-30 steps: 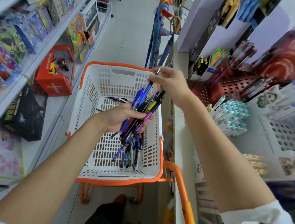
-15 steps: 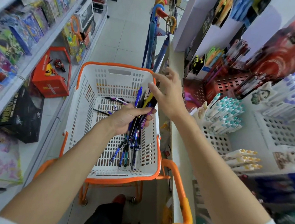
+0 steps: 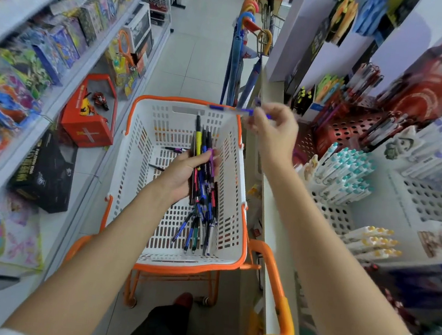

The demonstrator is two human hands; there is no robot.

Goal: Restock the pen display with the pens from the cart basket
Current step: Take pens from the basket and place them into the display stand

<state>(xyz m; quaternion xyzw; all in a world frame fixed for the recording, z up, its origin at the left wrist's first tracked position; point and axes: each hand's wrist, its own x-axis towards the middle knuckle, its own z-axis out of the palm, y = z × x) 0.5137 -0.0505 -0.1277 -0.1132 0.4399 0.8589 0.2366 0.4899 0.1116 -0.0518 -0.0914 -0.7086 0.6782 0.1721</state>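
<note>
Though blurry, pens [image 3: 204, 195]: lettering seemingly illegible.

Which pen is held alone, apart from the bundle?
The blue pen, pinched level by the right hand; the other pens are bunched in the left hand or lie in the basket.

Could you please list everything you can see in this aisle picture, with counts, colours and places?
basket: one, white with orange rim, on the cart, centre
pen bundle: one, mixed blue, black, yellow and purple, over the basket
single pen: one, blue, above the basket's far rim
loose pens: at least two, dark, basket floor
display pens: many, white and teal, right shelf
red box: one, red, lower left shelf
umbrellas: several, mostly blue, beyond the basket
left hand: grips the pen bundle
right hand: pinches the single pen
</note>
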